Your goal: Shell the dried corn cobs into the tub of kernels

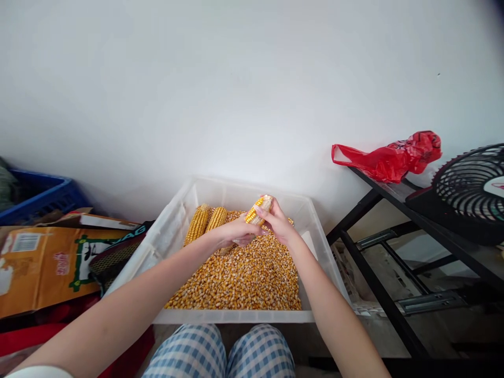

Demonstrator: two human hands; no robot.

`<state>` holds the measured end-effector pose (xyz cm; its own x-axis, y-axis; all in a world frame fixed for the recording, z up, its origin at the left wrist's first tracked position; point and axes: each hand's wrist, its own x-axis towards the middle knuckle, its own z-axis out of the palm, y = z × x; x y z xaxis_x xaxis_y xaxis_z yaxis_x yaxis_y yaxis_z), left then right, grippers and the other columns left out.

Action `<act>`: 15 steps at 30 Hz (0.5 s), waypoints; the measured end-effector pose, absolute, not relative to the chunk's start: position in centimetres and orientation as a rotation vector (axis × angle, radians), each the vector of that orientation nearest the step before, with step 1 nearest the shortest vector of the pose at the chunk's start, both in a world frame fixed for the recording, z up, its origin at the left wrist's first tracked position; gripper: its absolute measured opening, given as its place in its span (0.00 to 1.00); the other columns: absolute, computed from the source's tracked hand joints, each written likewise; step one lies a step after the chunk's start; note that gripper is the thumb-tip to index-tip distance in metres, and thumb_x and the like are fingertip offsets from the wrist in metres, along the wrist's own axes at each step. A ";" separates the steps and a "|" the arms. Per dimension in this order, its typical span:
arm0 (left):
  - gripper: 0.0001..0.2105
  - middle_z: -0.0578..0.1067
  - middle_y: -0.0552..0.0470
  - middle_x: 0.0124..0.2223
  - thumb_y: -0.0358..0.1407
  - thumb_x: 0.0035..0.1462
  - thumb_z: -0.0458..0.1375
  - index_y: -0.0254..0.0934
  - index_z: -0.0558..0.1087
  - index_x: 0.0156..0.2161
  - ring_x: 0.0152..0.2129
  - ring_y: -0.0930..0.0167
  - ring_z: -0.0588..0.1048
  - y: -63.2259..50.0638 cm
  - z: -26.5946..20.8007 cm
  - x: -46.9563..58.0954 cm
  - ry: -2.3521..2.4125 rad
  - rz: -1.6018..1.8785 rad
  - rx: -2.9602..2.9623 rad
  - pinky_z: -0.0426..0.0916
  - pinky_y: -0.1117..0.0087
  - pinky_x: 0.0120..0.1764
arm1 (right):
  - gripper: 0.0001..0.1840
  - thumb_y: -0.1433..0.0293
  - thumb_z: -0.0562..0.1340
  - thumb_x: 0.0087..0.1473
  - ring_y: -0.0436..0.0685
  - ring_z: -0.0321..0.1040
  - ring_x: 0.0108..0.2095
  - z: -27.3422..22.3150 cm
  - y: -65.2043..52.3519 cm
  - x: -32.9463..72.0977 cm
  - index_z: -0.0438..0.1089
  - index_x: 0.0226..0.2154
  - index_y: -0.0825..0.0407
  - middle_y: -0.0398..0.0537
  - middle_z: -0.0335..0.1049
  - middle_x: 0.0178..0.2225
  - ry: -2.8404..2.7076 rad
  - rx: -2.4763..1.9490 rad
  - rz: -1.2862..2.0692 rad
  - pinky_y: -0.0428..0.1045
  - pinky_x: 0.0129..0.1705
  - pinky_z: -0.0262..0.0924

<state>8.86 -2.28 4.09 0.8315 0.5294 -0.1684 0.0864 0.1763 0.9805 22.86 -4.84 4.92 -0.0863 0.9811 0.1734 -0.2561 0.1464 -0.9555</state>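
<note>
Corn cob, pale at one end, is up over loose kernels in a translucent bin. I see left hand curled round its lower part, right hand gripping the upper.

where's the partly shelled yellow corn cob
Near the head view's centre, the cob is held by the left hand and right hand above loose yellow kernels in the translucent plastic bin.

Left hand and right hand hold a cob, kernels in a bin below, red bag near a fan
</note>
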 end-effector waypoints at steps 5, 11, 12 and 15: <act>0.11 0.50 0.64 0.12 0.35 0.47 0.55 0.38 0.55 0.24 0.09 0.82 0.47 -2.0 4.1 8.7 0.537 0.325 1.323 0.41 0.76 0.14 | 0.25 0.64 0.62 0.48 0.50 0.68 0.33 5.5 -5.3 22.7 0.53 0.47 0.43 0.40 0.68 0.34 -1.200 -0.761 1.411 0.48 0.35 0.66; 0.10 0.53 0.63 0.12 0.34 0.45 0.57 0.37 0.57 0.25 0.09 0.82 0.49 -1.7 3.6 8.9 0.593 0.350 1.396 0.41 0.76 0.14 | 0.30 0.70 0.69 0.38 0.46 0.66 0.32 4.4 -4.7 22.6 0.55 0.42 0.45 0.36 0.64 0.30 -1.201 -0.924 1.235 0.41 0.34 0.63; 0.11 0.52 0.63 0.12 0.35 0.46 0.58 0.37 0.57 0.25 0.09 0.82 0.48 -1.7 3.7 8.7 0.575 0.311 1.374 0.40 0.76 0.14 | 0.29 0.71 0.68 0.38 0.46 0.66 0.32 4.3 -4.7 22.7 0.56 0.41 0.46 0.35 0.64 0.30 -1.226 -0.919 1.245 0.41 0.34 0.63; 0.13 0.50 0.64 0.12 0.37 0.48 0.58 0.38 0.56 0.24 0.09 0.82 0.46 -1.6 4.0 8.4 0.541 0.232 1.324 0.40 0.76 0.14 | 0.27 0.71 0.68 0.40 0.46 0.66 0.33 4.6 -4.8 23.1 0.56 0.41 0.45 0.36 0.66 0.32 -1.264 -0.858 1.308 0.42 0.36 0.63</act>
<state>8.36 -1.56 4.03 0.8552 0.4583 -0.2421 0.1410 0.2438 0.9595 23.14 -4.82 4.62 -0.1667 0.9708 0.1724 -0.2057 0.1368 -0.9690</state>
